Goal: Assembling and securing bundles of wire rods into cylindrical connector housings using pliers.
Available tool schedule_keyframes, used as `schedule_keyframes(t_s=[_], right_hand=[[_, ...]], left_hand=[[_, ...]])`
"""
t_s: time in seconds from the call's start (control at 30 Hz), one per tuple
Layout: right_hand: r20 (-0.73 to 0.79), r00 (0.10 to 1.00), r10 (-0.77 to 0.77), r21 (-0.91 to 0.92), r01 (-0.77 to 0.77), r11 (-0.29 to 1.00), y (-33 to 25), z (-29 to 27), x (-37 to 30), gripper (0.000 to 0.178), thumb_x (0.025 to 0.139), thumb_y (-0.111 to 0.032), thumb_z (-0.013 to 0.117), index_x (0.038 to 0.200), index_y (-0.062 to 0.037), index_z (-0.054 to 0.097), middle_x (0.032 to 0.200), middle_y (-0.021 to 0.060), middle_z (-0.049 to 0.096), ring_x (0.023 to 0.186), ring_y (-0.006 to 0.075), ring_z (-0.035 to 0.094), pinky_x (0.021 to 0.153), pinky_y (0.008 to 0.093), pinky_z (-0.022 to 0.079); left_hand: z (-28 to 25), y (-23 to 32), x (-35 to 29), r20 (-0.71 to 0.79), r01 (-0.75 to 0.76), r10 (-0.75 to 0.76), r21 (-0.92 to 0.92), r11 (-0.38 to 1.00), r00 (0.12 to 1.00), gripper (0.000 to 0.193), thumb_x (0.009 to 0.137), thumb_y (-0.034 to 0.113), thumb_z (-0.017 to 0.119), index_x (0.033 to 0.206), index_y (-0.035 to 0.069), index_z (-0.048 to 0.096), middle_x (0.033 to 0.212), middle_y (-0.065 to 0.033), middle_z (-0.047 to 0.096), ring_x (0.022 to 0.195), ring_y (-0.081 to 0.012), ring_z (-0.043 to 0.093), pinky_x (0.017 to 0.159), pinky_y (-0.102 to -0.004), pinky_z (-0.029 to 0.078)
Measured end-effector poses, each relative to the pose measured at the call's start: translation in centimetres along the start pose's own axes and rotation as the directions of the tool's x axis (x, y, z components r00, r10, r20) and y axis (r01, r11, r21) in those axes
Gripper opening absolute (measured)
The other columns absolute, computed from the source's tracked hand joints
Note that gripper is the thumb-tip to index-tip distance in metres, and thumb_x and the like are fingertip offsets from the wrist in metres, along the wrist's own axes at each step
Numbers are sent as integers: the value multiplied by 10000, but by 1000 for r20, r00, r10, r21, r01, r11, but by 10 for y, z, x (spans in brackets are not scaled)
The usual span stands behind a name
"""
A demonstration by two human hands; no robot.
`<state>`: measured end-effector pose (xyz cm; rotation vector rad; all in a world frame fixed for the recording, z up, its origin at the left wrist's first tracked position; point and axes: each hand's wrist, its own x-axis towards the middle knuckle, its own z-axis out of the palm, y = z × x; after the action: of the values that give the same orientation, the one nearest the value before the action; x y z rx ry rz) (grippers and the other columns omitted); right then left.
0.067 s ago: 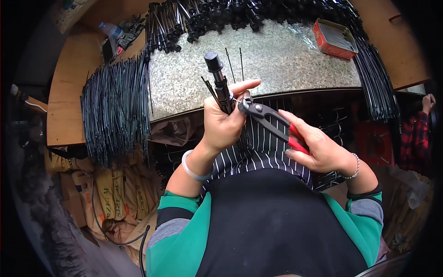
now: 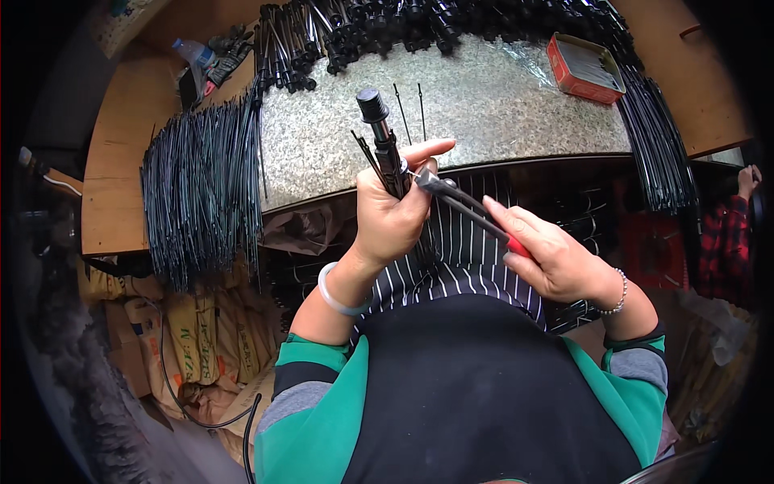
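My left hand (image 2: 395, 202) is closed round a dark tubular part with a ridged black cap (image 2: 372, 106) on top and a shiny metal neck below it. Thin black rods (image 2: 362, 143) stick up beside that part in the same grip. My left index finger points to the right. Closed on the red handles of a pair of end-cutting pincers (image 2: 463, 202), my right hand (image 2: 548, 250) keeps the dark pincer head at my left thumb. A fine light wire or strip seems to lie at the jaws; what they bite is too small to tell.
Ahead is a speckled stone-look tabletop (image 2: 500, 105) with two thin rods (image 2: 422, 113). Bundles of black rods (image 2: 201, 194) hang over its left edge, more (image 2: 661, 145) at the right. Black-capped parts (image 2: 363, 32) line the back, near a red tin (image 2: 584, 68). Another person's red-checked sleeve (image 2: 721, 242) shows far right.
The pincers have turned in my right hand, from broadside to nearly edge-on, so their handles now overlap. My left hand and the capped part have hardly moved.
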<state>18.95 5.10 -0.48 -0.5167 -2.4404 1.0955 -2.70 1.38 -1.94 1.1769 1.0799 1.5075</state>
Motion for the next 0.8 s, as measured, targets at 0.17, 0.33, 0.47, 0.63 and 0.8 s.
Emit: schedule_keyframes(t_s=[0.17,0.33,0.47,0.63,0.8], right_hand=[[102,986,129,73,-136,988,10,1,1,531,818,-54,552,1310,4,361,934,160,546,784,274,560,745,337,464],[102,958,270,38,-275,961,1,-16,1,245,863,-93,528,1079,19,496,733,155,541,624,289,548,610,352,455],[101,958,268,-26,-267,963,2,-27,-1,133,882,-121,526,860,5,490,579,145,479,506,316,502,504,353,406],[13,945,327,-82,-324,942,1,-31,16,228,885,-232,551,860,-18,474,603,162,532,580,351,560,522,398,428],[-389,893,225,-443,-396,804,63,-34,13,312,883,-223,538,1115,-22,479,951,172,526,799,325,549,722,394,467]], left_hand=[[-1,-3,0,-17,29,-28,23,999,999,259,860,-3,504,1101,-36,595,667,58,503,582,2,399,510,-170,318],[-2,-7,-1,35,-72,69,92,993,997,255,880,36,516,1101,-78,571,632,41,472,467,3,372,415,-166,278],[-6,-16,5,144,-326,295,308,894,945,267,861,18,534,1111,-67,572,643,44,475,490,3,364,452,-162,282],[-2,11,11,34,25,-32,189,982,999,403,838,-50,501,1239,-65,466,558,68,431,442,8,348,415,-164,279],[-2,33,21,103,133,-95,-479,868,990,453,887,31,443,1315,-73,336,494,61,340,348,-33,268,347,-178,269]])
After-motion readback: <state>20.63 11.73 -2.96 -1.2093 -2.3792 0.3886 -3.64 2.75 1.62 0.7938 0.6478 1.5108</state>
